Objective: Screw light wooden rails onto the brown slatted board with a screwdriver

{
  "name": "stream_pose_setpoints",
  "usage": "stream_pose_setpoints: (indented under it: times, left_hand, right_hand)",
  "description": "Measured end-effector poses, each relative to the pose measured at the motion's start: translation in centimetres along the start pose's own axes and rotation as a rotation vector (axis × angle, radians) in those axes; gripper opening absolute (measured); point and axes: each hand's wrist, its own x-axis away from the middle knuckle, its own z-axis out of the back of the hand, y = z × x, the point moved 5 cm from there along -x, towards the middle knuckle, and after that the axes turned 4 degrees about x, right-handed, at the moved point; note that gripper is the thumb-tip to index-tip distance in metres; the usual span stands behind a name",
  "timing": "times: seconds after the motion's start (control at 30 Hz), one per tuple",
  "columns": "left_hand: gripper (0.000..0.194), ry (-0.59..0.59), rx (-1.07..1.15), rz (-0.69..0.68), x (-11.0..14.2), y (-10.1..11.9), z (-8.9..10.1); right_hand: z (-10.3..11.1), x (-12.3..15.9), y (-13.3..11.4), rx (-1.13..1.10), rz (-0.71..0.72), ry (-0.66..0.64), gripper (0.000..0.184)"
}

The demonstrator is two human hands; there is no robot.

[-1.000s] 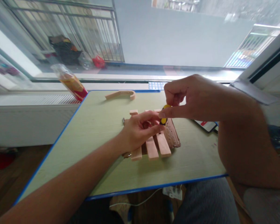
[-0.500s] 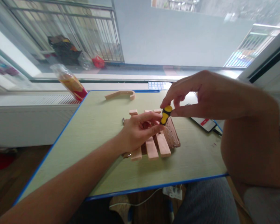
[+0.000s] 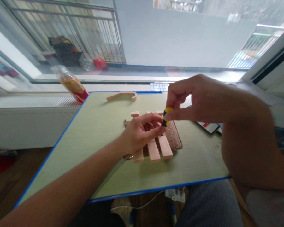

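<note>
A small assembly of pale wooden slats [image 3: 159,148] on darker crosspieces lies in the middle of the green table [image 3: 92,132]. My left hand [image 3: 139,132] rests on the slats, fingers curled and pressing them, fingertips beside the tool's tip. My right hand [image 3: 198,99] pinches the handle of a short yellow-and-black screwdriver [image 3: 165,116], held upright over the slats with its tip hidden behind my left fingers.
A curved wooden piece [image 3: 122,95] lies near the table's far edge. A clear bag with red and orange contents [image 3: 71,83] leans at the far left corner. A phone or card [image 3: 209,126] lies under my right forearm. A window with railings runs behind.
My right fingers opened off the screwdriver handle half a second ago and have closed on it again, as in turning it. My left hand and the slats stayed put.
</note>
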Motion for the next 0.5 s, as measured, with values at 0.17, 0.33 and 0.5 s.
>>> stream_pose_setpoints:
  times: [0.17, 0.33, 0.5]
  left_hand:
    - [0.031, -0.002, 0.058, -0.018, -0.11, 0.16, -0.17]
    - [0.027, -0.012, 0.090, -0.033, -0.13, 0.20, -0.25]
    - [0.027, -0.027, 0.072, -0.015, -0.02, 0.07, -0.20]
  right_hand:
    - [-0.15, -0.10, 0.18, 0.049, -0.006, 0.029, 0.031]
    - [-0.29, -0.19, 0.53, 0.066, -0.010, 0.022, 0.034]
    - [-0.08, 0.05, 0.66, 0.006, 0.014, 0.006, 0.029]
